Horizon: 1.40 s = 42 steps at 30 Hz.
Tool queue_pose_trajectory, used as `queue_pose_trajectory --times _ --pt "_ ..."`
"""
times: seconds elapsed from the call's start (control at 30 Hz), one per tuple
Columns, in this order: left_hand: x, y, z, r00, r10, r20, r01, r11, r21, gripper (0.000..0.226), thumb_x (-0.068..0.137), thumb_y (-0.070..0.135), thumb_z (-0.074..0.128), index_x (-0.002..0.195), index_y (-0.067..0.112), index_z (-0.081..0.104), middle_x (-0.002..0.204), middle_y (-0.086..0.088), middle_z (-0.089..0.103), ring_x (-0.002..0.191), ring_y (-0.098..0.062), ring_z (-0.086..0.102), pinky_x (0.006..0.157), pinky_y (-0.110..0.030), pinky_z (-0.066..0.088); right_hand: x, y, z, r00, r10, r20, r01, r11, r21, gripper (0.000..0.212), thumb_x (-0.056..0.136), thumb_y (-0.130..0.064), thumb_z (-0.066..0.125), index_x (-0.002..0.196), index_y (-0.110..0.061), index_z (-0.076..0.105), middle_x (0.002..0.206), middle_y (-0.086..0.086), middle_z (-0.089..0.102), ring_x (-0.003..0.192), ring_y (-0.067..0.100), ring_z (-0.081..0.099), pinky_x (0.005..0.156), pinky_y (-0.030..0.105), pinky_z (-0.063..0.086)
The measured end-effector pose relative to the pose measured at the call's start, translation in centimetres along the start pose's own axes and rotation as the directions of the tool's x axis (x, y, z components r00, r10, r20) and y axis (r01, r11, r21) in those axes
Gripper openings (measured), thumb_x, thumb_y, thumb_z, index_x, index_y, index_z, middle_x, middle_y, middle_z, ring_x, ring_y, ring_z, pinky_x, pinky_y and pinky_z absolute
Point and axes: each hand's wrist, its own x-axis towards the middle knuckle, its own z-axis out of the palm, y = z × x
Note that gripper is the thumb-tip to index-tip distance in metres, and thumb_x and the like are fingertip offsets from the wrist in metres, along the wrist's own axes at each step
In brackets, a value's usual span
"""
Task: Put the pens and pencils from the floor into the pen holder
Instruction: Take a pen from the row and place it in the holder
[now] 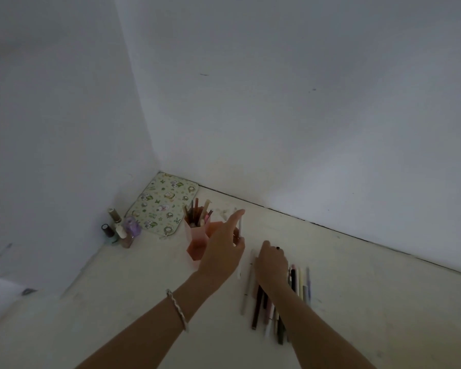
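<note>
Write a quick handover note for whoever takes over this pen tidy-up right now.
Left hand: holding a white pen beside the pink pen holder.
Right hand: down on the row of pens and pencils on the floor; whether it grips one cannot be told.
Done: several already stand in the holder.
Left: drop in the white pen, then the remaining row.

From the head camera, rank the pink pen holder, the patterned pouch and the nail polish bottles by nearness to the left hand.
From the left hand:
1. Pink pen holder, right beside it.
2. Patterned pouch, farther back in the corner.
3. Nail polish bottles, far left by the wall.
</note>
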Motion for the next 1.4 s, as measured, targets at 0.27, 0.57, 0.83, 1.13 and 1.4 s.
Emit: queue_pose_trajectory --times 0.27,0.57,0.83,1.13,1.4 --pt "-0.7 0.5 -0.8 0.998 0.006 -0.061 -0.007 1.000 -0.019 0.064 0.090 0.010 0.062 0.143 0.037 0.037 0.084 0.017 0.051 0.077 -0.007 0.059 0.075 -0.019 0.055 -0.2 -0.8 0.0 0.998 0.043 -0.050 -0.022 0.935 0.354 0.022 0.092 -0.006 0.048 0.114 -0.007 0.044 0.083 0.006 0.065 0.071 0.022 0.065 0.063 0.038 0.057" --pt "3.5 0.9 -8.9 0.847 0.020 -0.531 -0.102 0.987 -0.124 0.055 0.092 0.013 0.059 0.134 0.042 0.039 0.086 0.017 0.060 0.070 -0.002 0.064 0.059 -0.011 0.052 0.8 -2.6 -7.3 0.896 0.049 -0.442 0.313 0.637 0.704 0.037 0.097 -0.003 0.039 0.128 -0.022 0.036 0.078 0.002 0.053 0.045 0.003 0.057 0.037 0.011 0.036" --pt "2.3 -3.6 -7.9 0.881 0.068 -0.469 -0.003 0.990 0.138 0.030 0.097 0.008 0.054 0.124 0.018 0.057 0.125 -0.006 0.056 0.106 -0.016 0.059 0.087 -0.037 0.055 0.0 -4.2 -8.3 0.817 -0.040 -0.575 0.508 0.522 0.685 0.041 0.100 -0.003 0.039 0.131 -0.031 0.035 0.070 -0.018 0.053 0.048 -0.001 0.056 0.043 0.008 0.038" --pt "1.5 -4.0 -9.6 0.860 0.029 -0.509 0.043 0.991 0.128 0.042 0.084 -0.004 0.046 0.121 0.014 0.056 0.121 -0.002 0.050 0.109 -0.019 0.054 0.086 -0.038 0.054 -1.0 -10.7 -10.8 0.692 -0.136 -0.709 0.702 0.356 0.616 0.037 0.098 -0.001 0.043 0.126 -0.023 0.034 0.087 -0.017 0.054 0.072 0.007 0.062 0.066 0.020 0.053" --pt "1.9 -1.5 -8.5 0.897 -0.010 -0.442 0.017 1.000 0.011 0.039 0.086 -0.005 0.049 0.114 0.020 0.060 0.117 0.005 0.056 0.087 -0.006 0.060 0.070 -0.014 0.048 -0.7 -11.5 -5.8 0.671 -0.476 -0.568 0.707 0.640 0.299 0.021 0.094 -0.003 0.054 0.113 -0.009 0.062 0.102 0.008 0.063 0.090 0.025 0.060 0.079 0.044 0.053"
